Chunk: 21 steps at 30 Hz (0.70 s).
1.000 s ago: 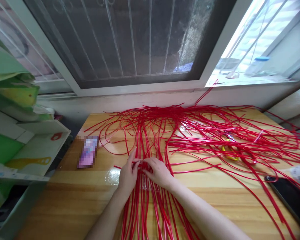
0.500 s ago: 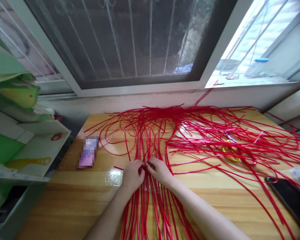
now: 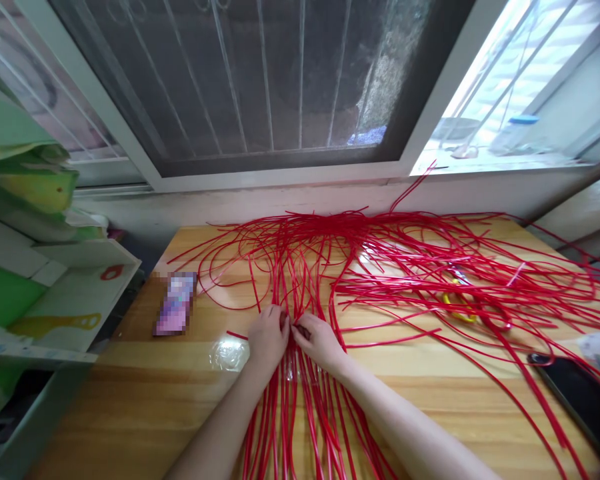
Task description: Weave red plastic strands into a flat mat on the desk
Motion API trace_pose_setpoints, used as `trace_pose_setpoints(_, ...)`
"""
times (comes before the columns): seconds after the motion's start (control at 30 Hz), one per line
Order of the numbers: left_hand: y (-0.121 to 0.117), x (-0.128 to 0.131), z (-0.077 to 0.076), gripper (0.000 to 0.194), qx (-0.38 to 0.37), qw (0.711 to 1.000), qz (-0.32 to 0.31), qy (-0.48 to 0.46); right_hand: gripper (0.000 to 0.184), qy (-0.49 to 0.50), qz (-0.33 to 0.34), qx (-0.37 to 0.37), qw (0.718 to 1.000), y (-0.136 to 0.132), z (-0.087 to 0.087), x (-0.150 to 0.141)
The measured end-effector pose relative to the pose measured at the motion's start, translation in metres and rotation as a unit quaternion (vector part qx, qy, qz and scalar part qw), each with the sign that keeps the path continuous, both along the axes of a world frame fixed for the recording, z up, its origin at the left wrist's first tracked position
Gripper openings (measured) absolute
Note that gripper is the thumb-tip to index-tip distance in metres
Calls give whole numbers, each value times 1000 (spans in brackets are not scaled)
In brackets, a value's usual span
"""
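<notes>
Long thin red plastic strands (image 3: 280, 427) run up the table in a loose bundle, passing under both hands and spreading into a tangle at the back. My left hand (image 3: 269, 340) is closed over the left part of the bundle, fingertips pinching at a strand. Close beside it, my right hand (image 3: 317, 339) is closed too, thumb and forefinger pinched on a strand. The fingertips of both hands nearly meet. Just below them, clear plastic or tape (image 3: 294, 368) lies among the strands. A clear round coil (image 3: 230, 353) sits left of my left hand.
Yellow-handled scissors (image 3: 457, 307) lie partly under the strand pile (image 3: 480, 280) on the right. A black phone (image 3: 575, 400) is at the right edge. A pixelated pinkish packet (image 3: 177, 303) rests at left. A window (image 3: 280, 179) and wall bound the wooden table (image 3: 145, 400) behind.
My left hand has shifted slightly upward and turned a little, its fingers further up the strands. My right hand stays almost in place.
</notes>
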<state>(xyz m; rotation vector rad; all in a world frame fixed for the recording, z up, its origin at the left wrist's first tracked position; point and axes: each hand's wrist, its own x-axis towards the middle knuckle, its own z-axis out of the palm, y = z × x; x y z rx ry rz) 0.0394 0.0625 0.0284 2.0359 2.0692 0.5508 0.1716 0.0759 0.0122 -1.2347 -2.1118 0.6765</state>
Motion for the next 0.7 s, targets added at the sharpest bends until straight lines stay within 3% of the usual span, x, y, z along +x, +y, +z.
trace_pose_setpoints(0.2,18,4,1,18,-38,999,27,15,15,11,-3,-2,1000,0,-2,1)
trace_pose_setpoints(0.37,25,-5,-5,17,-67,991,22,-114,16,10,10,-30,999,2,-1,1)
trace_pose_setpoints(0.43,26,-11,-9,19,-79,972,-8,-219,18,11,7,-37,999,3,-1,1)
trace_pose_setpoints(0.57,18,-24,-11,18,-65,909,-106,-399,17,8,-19,-73,997,6,0,-1)
trace_pose_setpoints(0.7,2,-32,1,13,-93,874,-198,-433,16,-14,-35,-125,992,9,3,-5)
